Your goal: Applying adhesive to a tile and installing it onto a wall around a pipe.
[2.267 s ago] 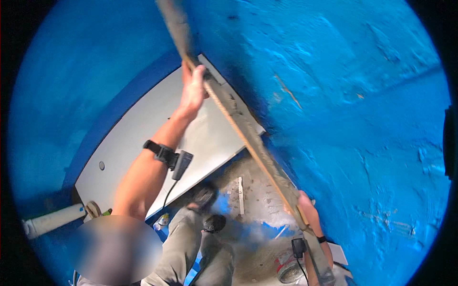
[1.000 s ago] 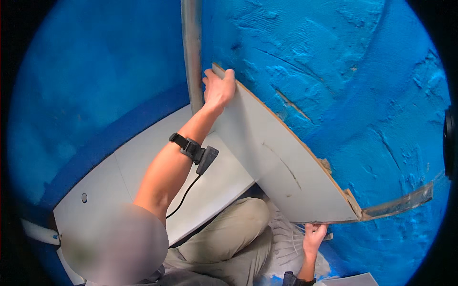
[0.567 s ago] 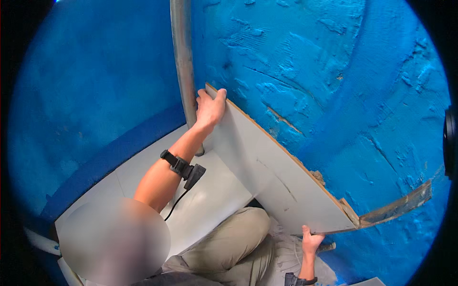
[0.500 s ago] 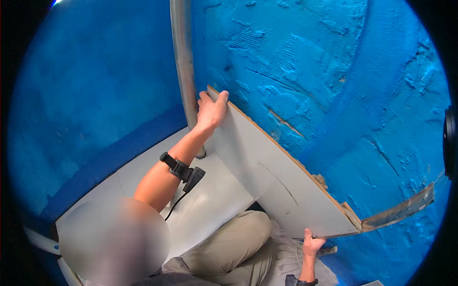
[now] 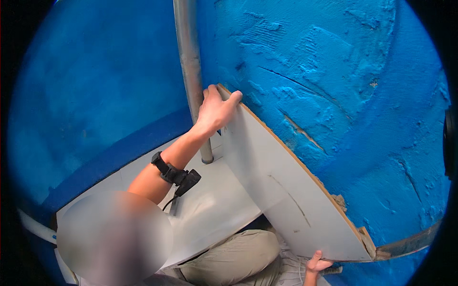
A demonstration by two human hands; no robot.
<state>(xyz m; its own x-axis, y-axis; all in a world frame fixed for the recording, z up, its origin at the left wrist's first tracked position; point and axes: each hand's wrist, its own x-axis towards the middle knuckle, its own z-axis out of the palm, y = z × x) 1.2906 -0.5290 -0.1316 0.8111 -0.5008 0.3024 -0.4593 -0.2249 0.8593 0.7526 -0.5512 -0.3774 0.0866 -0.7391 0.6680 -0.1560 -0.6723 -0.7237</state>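
Observation:
A large pale grey laminate board (image 5: 267, 176) with a raw brown chipboard edge stands tilted in front of me, its long upper edge along the blue wall. At its far upper corner my left hand (image 5: 217, 109) is closed on the edge, thumb on the right and fingers over the top. My right hand (image 5: 316, 263) grips the near lower edge, its thumb against the board's face and its fingers partly hidden underneath. A dark scratch (image 5: 289, 200) runs across the face. A black strap with a small device (image 5: 179, 175) sits on my left forearm.
Just left of the board stands a metal pole (image 5: 192, 62), its foot on a pale panel (image 5: 210, 209). Rough blue wall (image 5: 296, 62) rises behind the board. A worn curved strip (image 5: 410, 245) meets its right corner. My bent leg (image 5: 238, 252) is below.
The board and both hands appear shifted right, with the right hand also lower. The pole and wall have shifted right too, so my view has moved. Both hands keep their grip.

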